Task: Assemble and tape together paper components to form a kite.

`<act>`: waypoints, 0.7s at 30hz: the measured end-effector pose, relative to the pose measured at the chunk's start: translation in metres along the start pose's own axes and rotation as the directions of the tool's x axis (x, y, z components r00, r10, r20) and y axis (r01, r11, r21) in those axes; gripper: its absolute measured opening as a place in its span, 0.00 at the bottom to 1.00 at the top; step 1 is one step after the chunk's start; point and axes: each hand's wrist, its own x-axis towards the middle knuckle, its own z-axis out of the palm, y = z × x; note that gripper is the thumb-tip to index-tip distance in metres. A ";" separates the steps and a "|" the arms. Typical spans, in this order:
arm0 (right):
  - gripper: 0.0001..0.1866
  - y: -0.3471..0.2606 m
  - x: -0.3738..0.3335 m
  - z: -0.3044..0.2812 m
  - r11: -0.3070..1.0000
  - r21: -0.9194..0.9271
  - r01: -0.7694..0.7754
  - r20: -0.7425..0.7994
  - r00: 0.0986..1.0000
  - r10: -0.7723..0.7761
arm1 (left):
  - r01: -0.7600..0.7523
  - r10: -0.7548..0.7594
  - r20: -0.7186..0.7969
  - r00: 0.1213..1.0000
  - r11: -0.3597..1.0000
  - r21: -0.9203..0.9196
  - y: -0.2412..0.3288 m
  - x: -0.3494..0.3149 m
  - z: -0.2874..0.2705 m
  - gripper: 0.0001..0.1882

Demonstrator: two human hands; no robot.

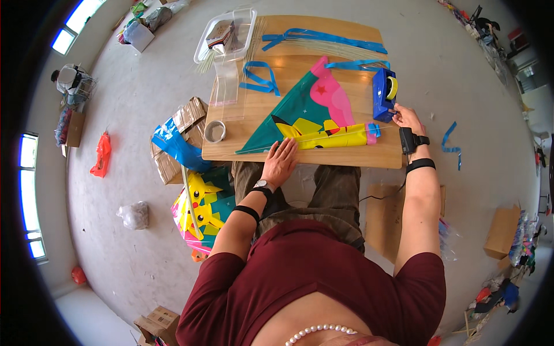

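A triangular kite of thin printed sheet, green and pink with a yellow cartoon figure, lies on the wooden table. Its near edge is folded into a narrow yellow strip. My left hand rests flat on the left part of that strip, fingers stretched out. At the strip's right end sits a small blue and pink piece. My right hand is at the near end of the blue tape dispenser, its fingertips pinched at the cutting edge. The clear tape itself is hard to make out. A yellowish tape roll sits in the dispenser.
Blue ribbons and thin sticks lie along the table's far side. A white plastic tub stands at the far left, a tape roll near the left edge. More printed sheets hang by my left leg; a cardboard box stands right.
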 end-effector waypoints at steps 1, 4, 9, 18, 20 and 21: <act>0.10 -0.001 -0.003 0.001 0.996 0.079 -0.028 0.043 0.999 0.025 | 0.005 -0.005 0.000 1.000 1.000 -0.002 0.000 -0.001 0.000 0.29; 0.09 0.007 -0.005 0.000 0.996 0.040 0.080 -0.058 0.995 -0.077 | -0.003 0.003 0.000 1.000 1.000 -0.008 0.001 0.002 -0.001 0.29; 0.08 0.043 -0.014 -0.003 0.935 0.142 0.326 0.062 0.939 -0.337 | -0.004 0.004 -0.003 1.000 1.000 -0.019 0.000 0.002 -0.002 0.28; 0.12 0.086 0.006 -0.001 0.853 -0.083 0.515 -0.160 0.838 -0.521 | -0.035 0.036 0.015 0.999 0.999 -0.028 0.004 0.008 -0.001 0.29; 0.15 0.087 0.002 0.024 0.836 -0.316 0.448 -0.317 0.781 -0.538 | -0.025 0.025 0.031 0.999 0.999 -0.020 0.002 0.003 -0.002 0.29; 0.14 0.087 -0.005 0.045 0.858 -0.285 0.427 -0.333 0.795 -0.507 | -0.003 0.003 0.038 0.999 1.000 -0.004 -0.002 -0.004 -0.003 0.29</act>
